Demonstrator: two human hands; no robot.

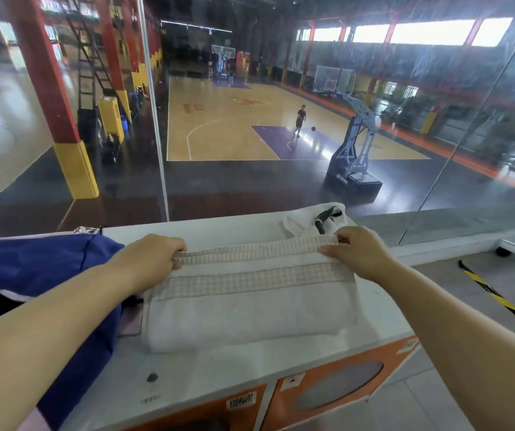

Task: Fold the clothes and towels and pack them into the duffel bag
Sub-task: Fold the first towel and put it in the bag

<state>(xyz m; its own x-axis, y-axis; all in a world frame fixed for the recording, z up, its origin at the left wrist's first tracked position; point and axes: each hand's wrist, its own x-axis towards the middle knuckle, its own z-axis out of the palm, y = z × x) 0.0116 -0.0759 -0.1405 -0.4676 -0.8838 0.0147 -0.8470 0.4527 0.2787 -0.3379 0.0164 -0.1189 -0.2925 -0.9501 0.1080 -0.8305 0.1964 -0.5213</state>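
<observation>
A white towel (250, 309) with beige woven bands lies folded on the white counter top (212, 368). My left hand (153, 256) grips the towel's far left corner, and my right hand (358, 250) pinches its far right corner. Both corners are lifted slightly off the layers below. A blue duffel bag (41, 262) sits at the left, partly under my left forearm, with its dark opening facing me. Behind the towel lies a white garment (302, 219) with a black mark.
The counter is a white-topped cabinet with orange fronts (337, 390). A glass wall (156, 119) rises right behind it, overlooking a basketball court. At the right, a floor strip with black-yellow tape (498, 303) lies below the counter edge.
</observation>
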